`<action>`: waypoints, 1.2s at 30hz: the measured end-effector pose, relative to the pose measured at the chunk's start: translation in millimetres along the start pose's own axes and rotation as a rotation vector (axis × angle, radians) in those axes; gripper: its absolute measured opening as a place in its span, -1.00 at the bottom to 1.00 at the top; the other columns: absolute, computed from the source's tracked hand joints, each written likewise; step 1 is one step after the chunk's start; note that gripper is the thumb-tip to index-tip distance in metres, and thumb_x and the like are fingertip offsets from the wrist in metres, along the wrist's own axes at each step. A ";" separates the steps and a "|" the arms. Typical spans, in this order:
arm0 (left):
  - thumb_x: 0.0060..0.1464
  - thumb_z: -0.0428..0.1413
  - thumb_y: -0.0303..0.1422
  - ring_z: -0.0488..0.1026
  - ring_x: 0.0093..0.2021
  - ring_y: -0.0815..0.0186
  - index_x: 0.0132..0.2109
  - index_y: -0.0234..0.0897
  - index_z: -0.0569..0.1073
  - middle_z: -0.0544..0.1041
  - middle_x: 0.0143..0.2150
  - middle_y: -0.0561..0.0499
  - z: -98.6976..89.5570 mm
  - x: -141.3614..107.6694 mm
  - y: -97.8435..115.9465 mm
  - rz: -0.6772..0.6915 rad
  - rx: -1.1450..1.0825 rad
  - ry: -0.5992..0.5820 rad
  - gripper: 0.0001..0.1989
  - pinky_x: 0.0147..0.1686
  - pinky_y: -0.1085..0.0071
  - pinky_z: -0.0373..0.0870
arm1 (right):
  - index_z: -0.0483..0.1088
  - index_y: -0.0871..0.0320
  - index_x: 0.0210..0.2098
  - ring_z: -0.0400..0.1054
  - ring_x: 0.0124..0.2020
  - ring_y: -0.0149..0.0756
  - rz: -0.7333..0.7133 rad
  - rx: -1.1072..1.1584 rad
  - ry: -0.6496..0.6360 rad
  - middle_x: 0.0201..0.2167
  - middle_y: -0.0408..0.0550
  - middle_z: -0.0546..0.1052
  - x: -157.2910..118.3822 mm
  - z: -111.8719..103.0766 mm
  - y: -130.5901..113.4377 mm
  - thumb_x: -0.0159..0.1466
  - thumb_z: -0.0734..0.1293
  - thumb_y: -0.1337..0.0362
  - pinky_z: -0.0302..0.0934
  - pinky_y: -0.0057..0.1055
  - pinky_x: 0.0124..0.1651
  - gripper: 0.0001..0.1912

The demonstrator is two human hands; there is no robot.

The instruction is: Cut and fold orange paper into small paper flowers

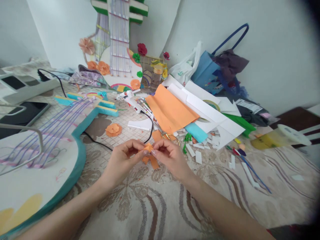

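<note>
A patterned beige cloth is covering the surface, with pale walls rising behind its far edge; craft clutter is crowding the far half while the near half is lying mostly bare. Both hands are meeting near the middle of the cloth; the left hand and the right hand are curled in, fingertips pinched together on a small piece of orange paper, which is hanging between them just above the cloth; part of it is drooping below the fingers, and whether it is folded or cut is hard to tell from here. Neither hand is spread open; thumbs and forefingers are closing on the paper from either side.

Just beyond the hands a black cable is running back to a white glue gun; an orange paper flower is lying to the left of the cable. A large orange sheet is resting on a stack of white paper toward the far right; white scraps are scattered near the right hand. Along the left edge a guitar-shaped board with a teal rim is taking up room, close beside the left forearm; a second guitar shape is leaning against the wall at the far edge. A blue bag is sitting at the far right.

Open cloth is stretching toward the near edge and to the right of the right forearm.
</note>
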State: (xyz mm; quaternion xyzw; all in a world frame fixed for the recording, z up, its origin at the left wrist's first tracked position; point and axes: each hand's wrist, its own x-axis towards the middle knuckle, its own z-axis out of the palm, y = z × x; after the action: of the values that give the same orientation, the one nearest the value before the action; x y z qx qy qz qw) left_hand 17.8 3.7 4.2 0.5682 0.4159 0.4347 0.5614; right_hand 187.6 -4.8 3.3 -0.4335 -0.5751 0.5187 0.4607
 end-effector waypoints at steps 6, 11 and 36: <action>-0.05 0.22 -0.34 0.44 -0.43 0.41 -0.39 -0.32 0.37 0.48 -0.42 0.07 1.0 -1.4 -1.0 -0.092 -0.083 0.034 -0.83 -0.38 0.47 0.39 | 0.27 0.16 -0.39 0.28 -0.38 -0.44 0.103 0.123 0.039 -0.43 -0.19 0.35 -0.2 4.4 3.4 0.14 0.32 0.37 0.21 -0.47 -0.26 -0.90; -0.07 0.23 -0.38 0.46 -0.36 0.38 -0.21 -0.30 0.35 0.50 -0.37 0.06 2.5 0.3 -2.5 -0.128 -0.189 0.012 -0.73 -0.32 0.44 0.43 | 0.26 0.16 -0.36 0.27 -0.37 -0.45 0.097 0.125 0.029 -0.42 -0.19 0.34 -0.9 5.7 3.2 0.14 0.31 0.39 0.20 -0.47 -0.25 -0.89; -0.05 0.20 -0.38 0.47 -0.41 0.36 -0.24 -0.32 0.36 0.50 -0.41 0.05 3.6 0.9 -0.8 -0.148 -0.183 -0.015 -0.78 -0.33 0.39 0.42 | 0.25 0.15 -0.38 0.29 -0.47 -0.43 0.146 -0.006 -0.091 -0.48 -0.17 0.35 -4.7 6.5 4.0 0.24 0.26 0.20 0.20 -0.51 -0.47 -0.84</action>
State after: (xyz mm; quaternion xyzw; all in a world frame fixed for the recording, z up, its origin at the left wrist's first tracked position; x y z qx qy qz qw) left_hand 21.6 3.6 3.4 0.4856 0.4111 0.4240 0.6445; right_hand 182.2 -10.3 -1.2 -0.4517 -0.5639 0.5684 0.3936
